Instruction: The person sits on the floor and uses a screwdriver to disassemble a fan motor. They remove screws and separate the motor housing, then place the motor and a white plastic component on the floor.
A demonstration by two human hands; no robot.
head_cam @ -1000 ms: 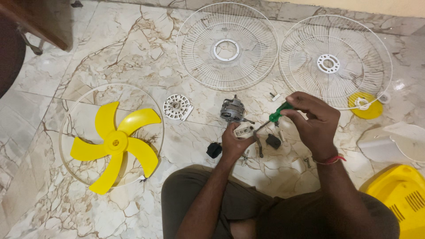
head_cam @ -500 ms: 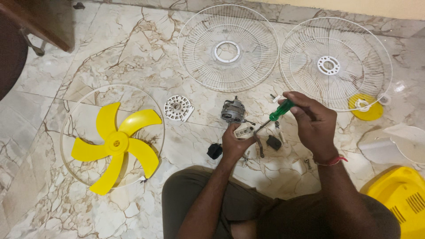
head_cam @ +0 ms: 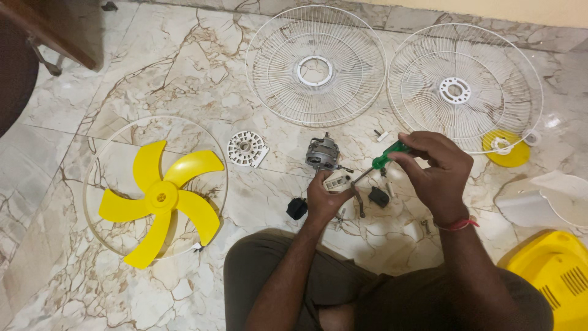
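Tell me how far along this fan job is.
Done: both wire guards, the yellow blade and the motor lie apart on the floor. In hand: the left hand holds a small white part; the right hand works a green screwdriver into it. Left: loose small pieces lie unsorted around the hands.

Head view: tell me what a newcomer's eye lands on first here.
The yellow fan blade on the marble floor at left stands out most. Two white wire guards lie side by side at the top. In the middle, the right hand works a green screwdriver against a small white part in the left hand.
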